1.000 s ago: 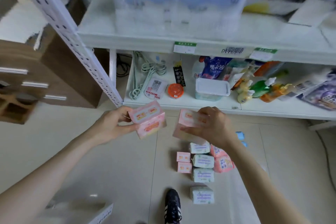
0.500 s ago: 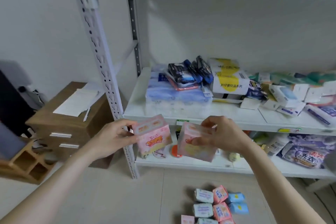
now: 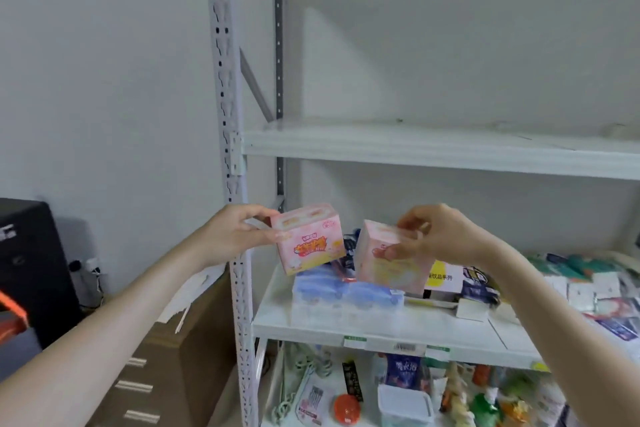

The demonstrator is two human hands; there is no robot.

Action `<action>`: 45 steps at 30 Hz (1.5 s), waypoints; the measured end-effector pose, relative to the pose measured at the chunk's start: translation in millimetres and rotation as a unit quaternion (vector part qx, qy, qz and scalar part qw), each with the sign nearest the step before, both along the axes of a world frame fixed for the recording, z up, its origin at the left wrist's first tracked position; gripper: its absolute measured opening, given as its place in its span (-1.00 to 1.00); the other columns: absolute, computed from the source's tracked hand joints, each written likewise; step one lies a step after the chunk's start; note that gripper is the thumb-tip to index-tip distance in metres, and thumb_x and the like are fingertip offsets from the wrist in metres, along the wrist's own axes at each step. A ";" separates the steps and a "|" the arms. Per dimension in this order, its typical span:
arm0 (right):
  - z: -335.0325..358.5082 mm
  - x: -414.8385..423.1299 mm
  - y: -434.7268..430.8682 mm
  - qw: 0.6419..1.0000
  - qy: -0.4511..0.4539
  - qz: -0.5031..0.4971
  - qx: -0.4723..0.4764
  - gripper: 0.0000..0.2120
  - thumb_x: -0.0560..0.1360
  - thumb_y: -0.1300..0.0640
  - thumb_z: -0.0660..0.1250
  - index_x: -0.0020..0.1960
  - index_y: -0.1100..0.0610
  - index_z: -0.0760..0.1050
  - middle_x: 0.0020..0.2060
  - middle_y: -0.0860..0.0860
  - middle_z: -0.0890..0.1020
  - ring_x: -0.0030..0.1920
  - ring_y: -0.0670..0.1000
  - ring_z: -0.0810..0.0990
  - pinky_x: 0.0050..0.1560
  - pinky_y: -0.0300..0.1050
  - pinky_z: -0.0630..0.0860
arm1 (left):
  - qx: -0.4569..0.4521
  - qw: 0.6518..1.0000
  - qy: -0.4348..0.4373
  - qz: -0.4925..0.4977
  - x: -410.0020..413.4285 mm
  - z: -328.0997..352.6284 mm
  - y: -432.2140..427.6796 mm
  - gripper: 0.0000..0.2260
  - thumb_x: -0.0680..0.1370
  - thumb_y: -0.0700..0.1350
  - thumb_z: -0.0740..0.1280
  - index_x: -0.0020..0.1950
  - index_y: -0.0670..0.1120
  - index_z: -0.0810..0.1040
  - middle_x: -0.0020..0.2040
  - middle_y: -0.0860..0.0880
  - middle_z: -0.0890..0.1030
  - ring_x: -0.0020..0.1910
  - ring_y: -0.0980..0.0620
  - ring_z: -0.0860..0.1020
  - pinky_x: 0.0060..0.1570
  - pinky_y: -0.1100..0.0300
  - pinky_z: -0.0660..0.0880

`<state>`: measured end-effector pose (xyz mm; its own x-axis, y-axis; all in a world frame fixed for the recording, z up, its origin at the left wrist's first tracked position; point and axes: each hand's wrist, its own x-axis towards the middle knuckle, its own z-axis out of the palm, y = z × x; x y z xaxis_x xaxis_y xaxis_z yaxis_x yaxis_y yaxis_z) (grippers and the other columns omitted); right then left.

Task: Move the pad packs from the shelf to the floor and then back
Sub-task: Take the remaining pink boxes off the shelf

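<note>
Two pink pad packs are up in the air before the white rack (image 3: 228,149), one per hand. The left hand (image 3: 239,236) grips the left pack (image 3: 308,243) by its nine o'clock end, thumb on the front face, fingers curled over the top. The right hand (image 3: 440,239) pinches the right pack (image 3: 391,263), thumb on the front, fingers over the top edge; this one tilts. The right pack lies at four o'clock of the left pack, just beside it, a narrow gap between. The bare shelf (image 3: 433,149) is at twelve o'clock of both, the stocked shelf (image 3: 294,326) at six o'clock.

Three shelf boards show, plus the underside of a fourth at the top. The stocked shelf carries one blue wrapped bundle (image 3: 346,293) under the packs and, at three o'clock of it, one white and yellow box (image 3: 445,279) printed 饮品系列. Three paper tags (image 3: 355,341) sit on that shelf's front edge, too blurred to read. The left pack bears red-orange lettering I cannot make out. On the lowest board: one orange round thing (image 3: 346,407), one clear tub (image 3: 405,404) with a white lid, one blue pouch (image 3: 401,371) with unreadable white characters. At seven o'clock of the frame one wooden drawer unit (image 3: 166,357) shows three silver handles
</note>
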<state>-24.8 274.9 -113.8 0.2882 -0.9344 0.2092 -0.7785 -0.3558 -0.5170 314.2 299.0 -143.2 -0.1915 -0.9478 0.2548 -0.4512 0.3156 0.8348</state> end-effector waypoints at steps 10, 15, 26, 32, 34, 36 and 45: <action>106.2 -24.4 -54.8 0.997 -0.005 0.036 -0.061 -0.20 -0.17 -0.50 0.42 -0.07 -0.04 0.61 -0.11 -0.13 0.65 -0.12 -0.11 0.61 -0.14 -0.18 0.49 | -0.066 0.997 0.045 0.004 -20.3 107.7 -82.3 -0.77 0.46 -0.15 0.49 0.10 -0.13 0.66 0.05 -0.07 0.66 -0.01 0.01 0.69 -0.05 0.37 0.56; 142.1 -31.3 -103.7 0.997 -0.032 0.035 -0.069 -0.34 -0.05 -0.35 0.52 -0.09 0.02 0.64 -0.11 -0.04 0.68 -0.13 -0.02 0.64 -0.02 -0.08 0.54 | -0.077 0.997 0.021 0.015 -25.9 156.2 -134.1 -0.78 0.48 -0.12 0.46 0.13 -0.08 0.65 0.02 -0.07 0.71 0.06 -0.04 0.66 -0.01 0.34 0.58; 180.6 4.1 -221.1 0.996 -0.039 0.041 -0.070 -0.36 -0.05 -0.34 0.54 -0.11 0.03 0.65 -0.13 -0.03 0.70 -0.10 -0.05 0.65 -0.09 -0.19 0.52 | -0.062 0.998 0.000 0.032 4.0 211.0 -259.1 -0.74 0.43 -0.09 0.51 0.09 -0.12 0.67 -0.01 -0.14 0.71 -0.03 -0.02 0.69 0.19 0.09 0.50; 186.9 34.3 -279.9 0.996 -0.037 0.033 -0.080 -0.33 -0.08 -0.34 0.54 -0.12 0.05 0.66 -0.13 -0.01 0.70 -0.06 0.02 0.66 0.03 0.01 0.57 | -0.041 0.999 -0.019 0.007 16.8 227.5 -336.1 -0.75 0.42 -0.08 0.51 0.07 -0.11 0.66 -0.06 -0.06 0.72 -0.06 0.00 0.70 -0.06 0.27 0.60; 189.4 42.6 -300.3 0.996 -0.032 0.033 -0.082 -0.32 -0.10 -0.36 0.53 -0.12 0.03 0.66 -0.14 -0.04 0.69 -0.09 -0.02 0.65 -0.04 -0.05 0.57 | -0.037 0.999 -0.027 0.005 19.7 229.2 -361.4 -0.77 0.43 -0.08 0.51 0.05 -0.08 0.65 -0.09 -0.02 0.73 -0.08 0.02 0.70 -0.18 0.33 0.58; 192.8 50.5 -320.2 0.996 -0.025 0.033 -0.080 -0.34 -0.10 -0.36 0.52 -0.13 0.01 0.66 -0.16 -0.07 0.69 -0.15 -0.09 0.64 -0.18 -0.21 0.53 | -0.032 0.999 -0.031 0.005 23.0 228.6 -386.3 -0.81 0.44 -0.07 0.51 0.02 -0.06 0.64 -0.09 -0.01 0.73 -0.07 0.02 0.70 -0.16 0.29 0.56; 217.3 78.0 -418.5 0.998 0.029 0.047 -0.034 -0.54 0.17 -0.11 0.63 -0.05 0.09 0.64 -0.14 -0.02 0.71 -0.19 -0.07 0.70 -0.31 -0.29 0.54 | 0.001 0.999 -0.017 0.028 40.0 235.3 -494.7 -0.71 0.37 -0.02 0.56 0.03 -0.08 0.68 0.03 -0.01 0.71 -0.03 -0.02 0.69 0.04 0.14 0.58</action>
<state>53.2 -143.6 103.5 0.3865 -0.8872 0.2519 -0.7681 -0.4608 -0.4446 354.2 -195.7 92.1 -0.1474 -0.9579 0.2465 -0.4957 0.2872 0.8196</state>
